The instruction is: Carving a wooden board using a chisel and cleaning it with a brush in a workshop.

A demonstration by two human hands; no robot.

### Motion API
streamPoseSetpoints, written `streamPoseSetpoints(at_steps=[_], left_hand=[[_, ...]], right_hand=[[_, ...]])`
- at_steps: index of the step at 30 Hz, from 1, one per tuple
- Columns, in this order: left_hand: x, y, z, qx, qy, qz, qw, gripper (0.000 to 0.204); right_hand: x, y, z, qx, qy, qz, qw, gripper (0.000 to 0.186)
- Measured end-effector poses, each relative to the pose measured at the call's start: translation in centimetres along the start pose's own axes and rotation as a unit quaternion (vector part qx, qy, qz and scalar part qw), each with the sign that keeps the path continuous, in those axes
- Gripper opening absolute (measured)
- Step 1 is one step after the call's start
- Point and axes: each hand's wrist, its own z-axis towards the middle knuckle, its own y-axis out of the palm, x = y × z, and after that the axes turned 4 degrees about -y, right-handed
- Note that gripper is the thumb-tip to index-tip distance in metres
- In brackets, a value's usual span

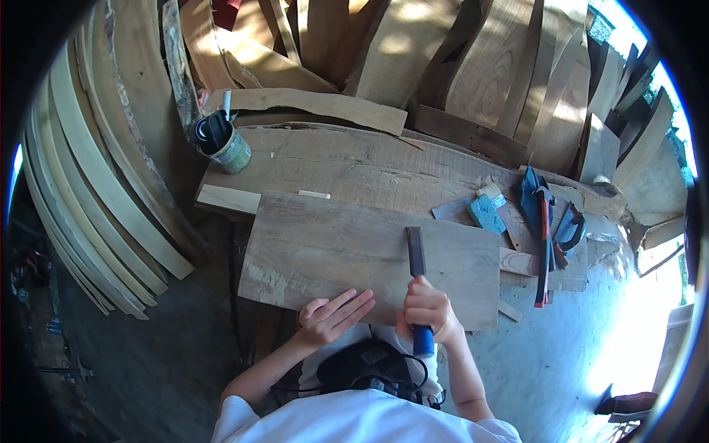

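My right hand (430, 310) is wrapped round the blue handle of a wide, flat-bladed chisel (416, 252). Its dark metal blade points away from me over a wooden board (332, 244); whether blade and board touch I cannot tell. With fingers stretched out and slightly apart, my left hand (334, 317) lies on the board's near edge, left of the chisel. The board lies across in front of me, over my lap and the near side of a rough wooden bench (325, 159).
Right on the bench are a blue block (486, 214), a brush (490, 193) and a red-edged saw (544, 244). A tub (235, 153) of tools stands at the back left. Long planks (111, 170) lean on the left; several boards (487, 66) stand behind.
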Motion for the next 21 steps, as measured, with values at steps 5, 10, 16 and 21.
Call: streamPoseSetpoints(at_steps=[5, 10, 16, 21], left_hand=[[-0.2, -0.1, -0.2, 0.005, -0.011, -0.009, 1.0, 0.031], [-0.1, 0.2, 0.0, 0.023, -0.015, -0.023, 0.999, 0.029], [-0.3, 0.3, -0.1, 0.031, -0.005, -0.003, 1.0, 0.029], [0.1, 0.1, 0.0, 0.009, -0.007, 0.004, 1.0, 0.032]], right_hand=[[-1.1, 0.1, -1.0, 0.023, 0.022, -0.002, 0.999, 0.025], [-7.6, -0.1, -4.8, 0.05, 0.072, 0.042, 0.995, 0.025], [-6.8, -0.7, -4.2, 0.046, 0.067, 0.072, 0.994, 0.025], [-2.1, -0.4, -0.7, 0.019, 0.002, 0.05, 0.999, 0.024]])
